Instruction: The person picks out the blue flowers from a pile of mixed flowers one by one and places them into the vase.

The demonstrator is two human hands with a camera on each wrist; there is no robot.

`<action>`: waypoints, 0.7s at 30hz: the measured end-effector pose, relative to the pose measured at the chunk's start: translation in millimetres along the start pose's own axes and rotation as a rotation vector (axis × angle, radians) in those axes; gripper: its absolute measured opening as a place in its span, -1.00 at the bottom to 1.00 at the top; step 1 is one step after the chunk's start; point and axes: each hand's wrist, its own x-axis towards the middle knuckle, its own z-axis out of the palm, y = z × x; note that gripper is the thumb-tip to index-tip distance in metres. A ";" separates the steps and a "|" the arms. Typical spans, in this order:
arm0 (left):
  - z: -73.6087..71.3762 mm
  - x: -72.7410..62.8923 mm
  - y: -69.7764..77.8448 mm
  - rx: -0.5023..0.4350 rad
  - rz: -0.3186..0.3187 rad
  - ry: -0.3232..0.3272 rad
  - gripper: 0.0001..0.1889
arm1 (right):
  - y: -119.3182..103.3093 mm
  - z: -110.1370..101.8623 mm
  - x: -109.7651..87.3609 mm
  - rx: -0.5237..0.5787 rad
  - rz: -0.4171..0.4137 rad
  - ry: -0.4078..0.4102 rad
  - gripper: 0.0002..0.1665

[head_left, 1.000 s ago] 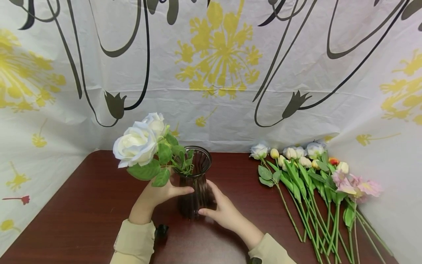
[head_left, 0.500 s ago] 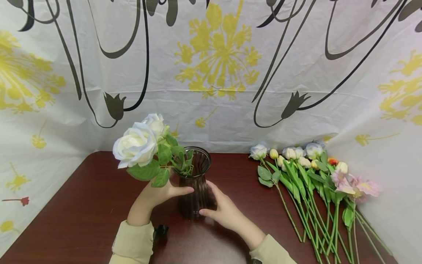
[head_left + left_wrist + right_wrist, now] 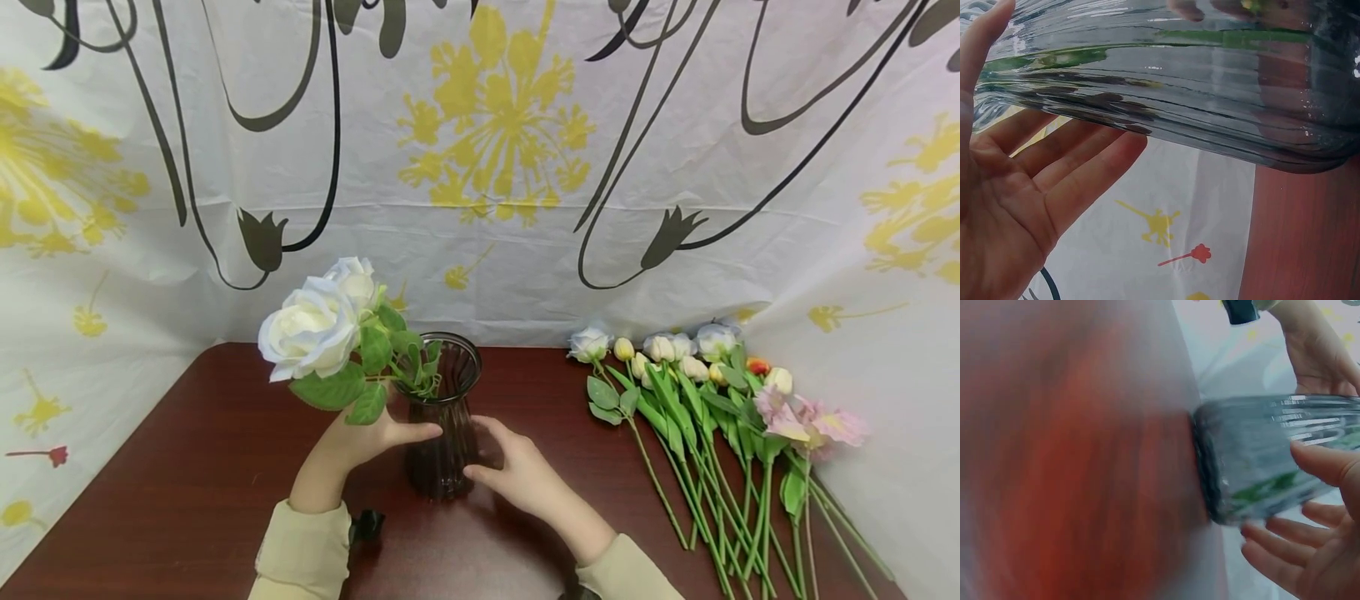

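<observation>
A dark, ribbed glass vase (image 3: 441, 454) stands upright on the table in the head view. Blue-white roses (image 3: 309, 332) lean left out of its mouth, and their green stem (image 3: 1235, 39) shows through the glass in the left wrist view. My left hand (image 3: 367, 437) holds the vase's left side, thumb across the front and fingers behind. On the other side, my right hand (image 3: 517, 471) is spread beside the lower part. Its thumb (image 3: 1322, 461) overlaps the glass in the right wrist view, with the fingers extended along the far edge.
On the right of the brown table (image 3: 172, 483) lies a bunch of artificial flowers: tulips (image 3: 675, 417), more blue-white roses (image 3: 716, 340) and pink flowers (image 3: 813, 421). A printed white curtain (image 3: 375, 183) encloses the back and sides.
My right hand has eased slightly to the right, its thumb and fingers loosening from the vase. The left hand, the vase and the roses stay in place.
</observation>
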 end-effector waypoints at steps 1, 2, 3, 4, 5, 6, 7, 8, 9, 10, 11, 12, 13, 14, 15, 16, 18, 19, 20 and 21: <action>-0.1 0.0 0.1 -0.002 -0.006 0.000 -0.15 | -0.9 -2.1 0.1 0.024 0.002 -0.005 -0.31; -0.2 0.0 0.2 -0.002 -0.009 0.000 -0.14 | -1.6 -4.2 0.4 0.044 0.005 -0.010 -0.36; -0.2 -0.1 0.3 -0.001 -0.012 -0.001 -0.13 | -2.8 -6.2 0.4 0.063 0.014 -0.016 -0.39; -0.1 -0.1 0.3 0.000 -0.015 0.000 -0.12 | -3.8 -8.3 0.6 0.068 0.020 -0.022 -0.43; -0.1 -0.4 0.4 0.002 -0.016 0.004 -0.11 | -4.9 -10.4 0.7 0.067 0.025 -0.027 -0.45; 0.2 -0.4 0.5 0.003 -0.018 0.010 -0.09 | -5.8 -12.3 0.7 0.063 0.030 -0.032 -0.47; 0.2 -0.4 0.8 0.001 -0.020 0.011 -0.09 | -6.9 -14.3 0.8 0.058 0.034 -0.034 -0.49; 0.2 -0.2 0.9 0.000 -0.023 0.011 -0.10 | -8.1 -16.2 0.9 0.055 0.035 -0.037 -0.51; 0.2 -0.3 0.9 0.000 -0.028 0.012 -0.10 | -9.4 -18.2 0.9 0.053 0.036 -0.041 -0.53; 0.1 -0.2 0.9 -0.003 -0.034 0.010 -0.10 | -10.6 -20.2 0.9 0.047 0.033 -0.043 -0.56; 0.1 0.0 0.9 -0.008 -0.038 0.008 -0.10 | -11.7 -22.2 0.8 0.042 0.032 -0.042 -0.59; 0.0 0.2 1.0 -0.013 -0.046 0.003 -0.11 | -12.8 -24.3 0.8 0.031 0.029 -0.039 -0.62; -0.2 0.3 1.0 -0.017 -0.053 -0.004 -0.12 | -13.8 -26.5 0.7 0.015 0.027 -0.033 -0.65; -0.2 0.4 0.7 -0.018 -0.058 -0.007 -0.12 | -15.0 -28.8 0.4 -0.007 0.030 -0.028 -0.69; -0.1 0.4 0.5 -0.020 -0.062 -0.009 -0.11 | -15.9 -31.3 -0.2 -0.031 0.036 -0.020 -0.72; -0.1 0.3 0.3 -0.021 -0.066 -0.010 -0.10 | -16.8 -34.0 -0.7 -0.048 0.045 -0.011 -0.75; 1.1 -1.2 -3.5 -0.009 -0.059 -0.004 -0.06 | -18.3 -40.3 -1.7 -0.069 0.078 0.004 -0.79; 2.7 -2.5 -9.3 0.003 -0.048 0.003 -0.02 | -19.1 -43.8 -2.4 -0.064 0.099 0.009 -0.81; 4.0 -3.7 -14.6 0.012 -0.036 0.010 0.01 | -20.0 -47.8 -3.3 -0.057 0.121 0.012 -0.81; 5.6 -4.9 -20.0 0.019 -0.025 0.016 0.04 | -20.8 -52.0 -4.0 -0.046 0.145 0.019 -0.81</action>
